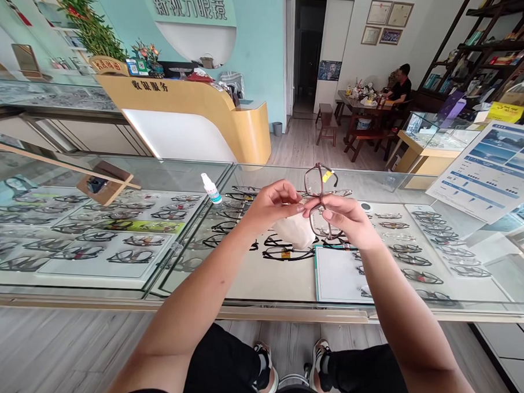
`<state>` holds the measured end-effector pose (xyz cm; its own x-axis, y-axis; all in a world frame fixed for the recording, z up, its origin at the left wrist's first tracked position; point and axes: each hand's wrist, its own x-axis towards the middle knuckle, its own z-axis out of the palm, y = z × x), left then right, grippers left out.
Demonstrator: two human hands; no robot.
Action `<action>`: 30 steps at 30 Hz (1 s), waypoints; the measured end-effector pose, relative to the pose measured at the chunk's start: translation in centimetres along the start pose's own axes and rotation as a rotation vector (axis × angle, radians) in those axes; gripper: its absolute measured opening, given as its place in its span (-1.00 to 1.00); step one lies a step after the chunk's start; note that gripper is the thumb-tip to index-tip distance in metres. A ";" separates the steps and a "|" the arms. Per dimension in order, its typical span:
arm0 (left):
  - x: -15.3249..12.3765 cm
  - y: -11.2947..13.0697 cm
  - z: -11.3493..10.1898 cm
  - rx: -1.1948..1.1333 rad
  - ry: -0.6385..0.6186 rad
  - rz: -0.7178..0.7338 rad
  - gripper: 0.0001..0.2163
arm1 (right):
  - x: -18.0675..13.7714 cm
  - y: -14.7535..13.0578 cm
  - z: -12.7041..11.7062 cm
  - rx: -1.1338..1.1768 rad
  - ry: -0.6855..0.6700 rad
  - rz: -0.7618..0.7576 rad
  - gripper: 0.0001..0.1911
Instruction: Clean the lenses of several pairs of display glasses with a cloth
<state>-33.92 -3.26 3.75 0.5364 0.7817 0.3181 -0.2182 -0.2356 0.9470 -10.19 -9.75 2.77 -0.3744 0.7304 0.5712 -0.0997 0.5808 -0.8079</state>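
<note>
My right hand (346, 219) grips a pair of dark brown-framed eyeglasses (313, 179) near the bridge. The frame is turned on end, one lens above the other, with a yellow tag on a temple. My left hand (274, 204) is pinched shut beside the frame, its fingertips close to the right hand's. A crumpled white cloth or tissue (298, 232) hangs below the left fingers, which seem to hold it. Left of the hands, a small white bottle with a teal label (212, 191) stands on the glass display counter (258, 280).
Several rows of eyeglasses (131, 255) lie under the counter glass. A wooden stand (104, 182) is on the left, and a printed sheet (475, 171) stands at the right. Beyond are a reception desk (247, 129), wooden benches (327, 124) and a seated person (401, 87).
</note>
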 end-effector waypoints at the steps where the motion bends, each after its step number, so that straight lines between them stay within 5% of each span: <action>1: 0.0 0.0 -0.1 -0.011 -0.010 -0.002 -0.46 | -0.1 0.2 -0.1 0.010 -0.006 -0.005 -0.74; 14: 0.2 -0.7 -0.5 -0.204 -0.278 -0.007 -0.56 | -0.4 0.7 -0.2 0.155 -0.135 -0.079 -0.73; 30: 0.1 -0.6 0.1 -0.137 -0.155 -0.049 -0.52 | -0.1 -0.5 0.6 -0.052 0.011 -0.060 -0.74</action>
<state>-33.65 -3.09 3.19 0.6657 0.6896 0.2852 -0.2920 -0.1110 0.9500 -10.70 -10.31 2.98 -0.3590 0.6974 0.6203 -0.0735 0.6414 -0.7637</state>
